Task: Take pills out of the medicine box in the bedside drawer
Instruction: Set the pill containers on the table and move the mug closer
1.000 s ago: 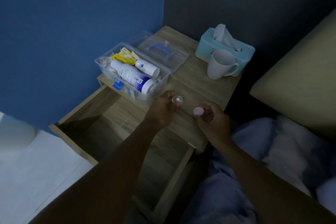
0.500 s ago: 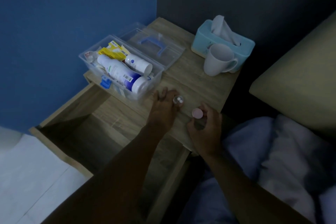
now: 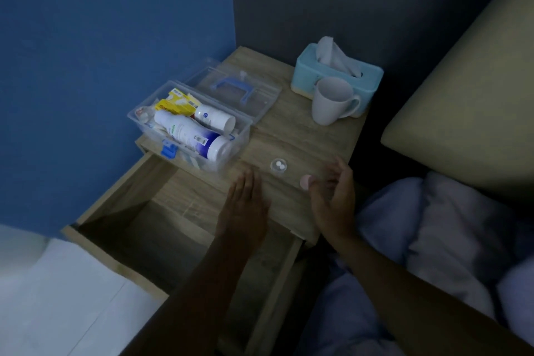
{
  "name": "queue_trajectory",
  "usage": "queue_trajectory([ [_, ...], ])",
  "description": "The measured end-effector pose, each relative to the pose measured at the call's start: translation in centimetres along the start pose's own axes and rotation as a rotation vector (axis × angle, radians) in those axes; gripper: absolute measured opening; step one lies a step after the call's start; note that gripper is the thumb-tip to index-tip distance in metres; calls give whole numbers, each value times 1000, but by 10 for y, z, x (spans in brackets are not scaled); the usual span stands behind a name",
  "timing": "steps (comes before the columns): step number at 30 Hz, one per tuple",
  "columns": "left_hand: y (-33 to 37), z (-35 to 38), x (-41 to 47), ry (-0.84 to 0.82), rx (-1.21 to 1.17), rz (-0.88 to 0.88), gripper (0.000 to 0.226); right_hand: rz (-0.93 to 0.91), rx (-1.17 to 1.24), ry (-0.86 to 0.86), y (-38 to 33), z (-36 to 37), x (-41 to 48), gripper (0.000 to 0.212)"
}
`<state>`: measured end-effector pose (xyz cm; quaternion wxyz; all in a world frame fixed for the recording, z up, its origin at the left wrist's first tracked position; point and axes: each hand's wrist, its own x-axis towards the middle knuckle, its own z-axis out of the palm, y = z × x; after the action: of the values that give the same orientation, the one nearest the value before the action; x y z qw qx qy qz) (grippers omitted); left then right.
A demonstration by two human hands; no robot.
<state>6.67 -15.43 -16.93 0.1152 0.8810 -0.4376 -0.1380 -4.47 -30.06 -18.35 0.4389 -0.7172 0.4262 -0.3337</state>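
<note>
Pills (image 3: pixel 278 165), two white ones, were seen in a small clear cap (image 3: pixel 278 166) standing free on the desk (image 3: pixel 306 136), between both hands and touched by neither. Medicine box (image 3: pixel 189 127) sat open at the desk's left edge, above the pulled-out drawer (image 3: pixel 144 211), bottles visible inside. Left hand (image 3: pixel 244 208) was laid flat, fingers together, nothing held. Right hand (image 3: pixel 332 199) had fingers loosely apart; a pink cap (image 3: pixel 304 181) was at its fingertips, contact not clear. Extraction step was judged essentially done. Next move would probably call for recapping, then the bottle returned to the box; the bottle itself could not be made out.
</note>
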Motion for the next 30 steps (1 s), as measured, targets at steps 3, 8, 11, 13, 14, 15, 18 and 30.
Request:
queue_trajectory([
  [3, 7, -2, -2, -16, 132, -27, 65, -136, -22, 35, -12, -9, 23, 66],
  [8, 11, -1, -1, -14, 172, -33, 63, -407, -239, 22, -37, -22, 98, 68],
  [11, 11, 2, 0, 8, 162, -28, 62, -470, -457, -101, -45, -20, 147, 85],
  [13, 11, 3, 0, 7, 159, -27, 63, -433, -617, -206, -46, -16, 176, 102],
  [14, 11, 4, 0, 5, 156, -28, 63, -400, -677, -260, -46, -15, 188, 109],
  [15, 11, 4, 1, 8, 143, -33, 63, -372, -727, -312, -46, -13, 198, 114],
  [18, 11, 4, 2, 6, 134, -35, 64, -347, -833, -401, -46, -9, 214, 121],
  [30, 9, 5, 2, 7, 103, -34, 67, -475, -810, -331, -70, -3, 199, 112],
])
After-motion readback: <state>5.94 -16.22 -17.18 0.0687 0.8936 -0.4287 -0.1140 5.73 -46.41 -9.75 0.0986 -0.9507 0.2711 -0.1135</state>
